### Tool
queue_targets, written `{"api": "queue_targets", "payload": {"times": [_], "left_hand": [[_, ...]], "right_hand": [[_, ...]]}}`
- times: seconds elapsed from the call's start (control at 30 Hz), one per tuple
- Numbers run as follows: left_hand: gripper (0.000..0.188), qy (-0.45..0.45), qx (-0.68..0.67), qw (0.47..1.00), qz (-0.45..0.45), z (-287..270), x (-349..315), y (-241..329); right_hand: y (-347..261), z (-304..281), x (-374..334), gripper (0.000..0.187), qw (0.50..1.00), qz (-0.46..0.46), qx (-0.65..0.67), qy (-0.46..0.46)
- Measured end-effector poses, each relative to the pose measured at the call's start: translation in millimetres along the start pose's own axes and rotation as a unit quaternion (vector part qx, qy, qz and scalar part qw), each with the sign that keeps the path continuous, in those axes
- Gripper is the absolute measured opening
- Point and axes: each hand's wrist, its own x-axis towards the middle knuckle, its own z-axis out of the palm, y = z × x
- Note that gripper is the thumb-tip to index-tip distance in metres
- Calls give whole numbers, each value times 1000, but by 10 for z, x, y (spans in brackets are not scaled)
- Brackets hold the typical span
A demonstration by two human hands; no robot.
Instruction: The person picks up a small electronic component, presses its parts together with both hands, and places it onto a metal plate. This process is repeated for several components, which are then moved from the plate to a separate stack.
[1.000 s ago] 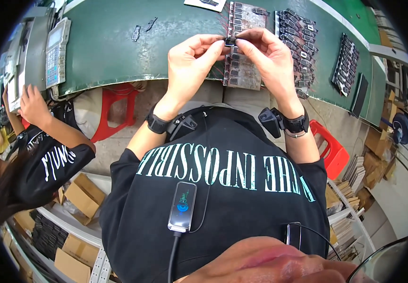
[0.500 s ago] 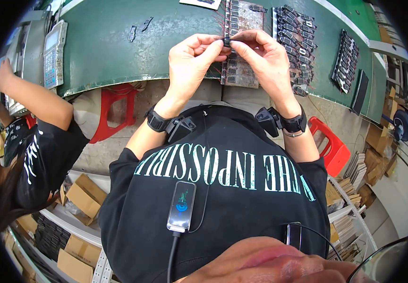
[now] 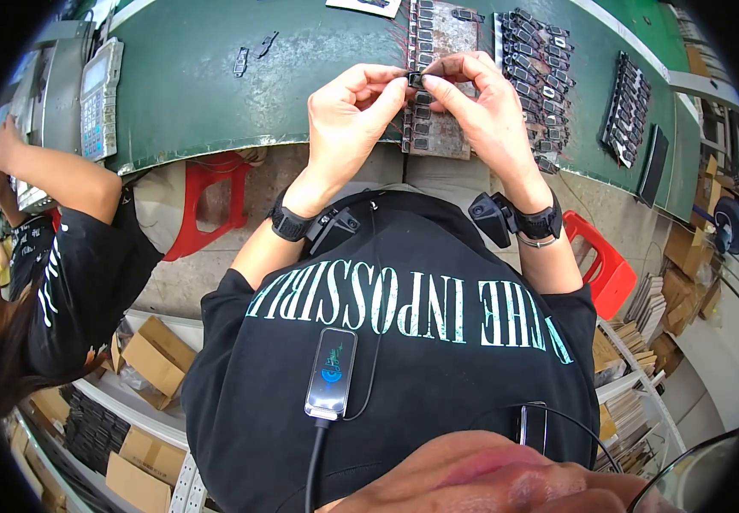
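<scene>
Between the fingertips of both my hands is a small black rectangular part (image 3: 415, 79). My left hand (image 3: 344, 115) pinches its left end with thumb and forefinger, and my right hand (image 3: 489, 107) grips the right end the same way. Fine details of the part are too small to make out. Right below the fingers lies a worn metal plate (image 3: 448, 137), with a row of similar black parts (image 3: 421, 130) along its left edge. Thin red wires stick out leftward from that row.
Beyond my right hand, a crowded batch of wired black parts (image 3: 540, 68) covers a board. Farther right is another strip of parts (image 3: 626, 109). Two loose pieces (image 3: 241, 61) lie left on the green table (image 3: 173, 94), near a keypad device (image 3: 98, 98). A co-worker's arm (image 3: 62, 175) reaches in at left.
Both my hands have shifted very slightly, and the small part has tilted so more of its face shows. The co-worker's arm at the left has moved a little.
</scene>
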Motion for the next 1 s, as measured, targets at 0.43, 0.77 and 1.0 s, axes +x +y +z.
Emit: {"api": "queue_targets", "payload": {"times": [0.43, 0.77, 1.0], "left_hand": [[19, -2, 44, 999, -13, 2, -8, -9], [20, -10, 32, 999, -12, 12, 9, -11], [19, -7, 17, 1000, -12, 31, 6, -34]], "right_hand": [[26, -31, -7, 18, 995, 52, 62, -60], [14, -55, 10, 19, 992, 68, 74, -82], [-2, -67, 4, 18, 990, 80, 75, -86]]}}
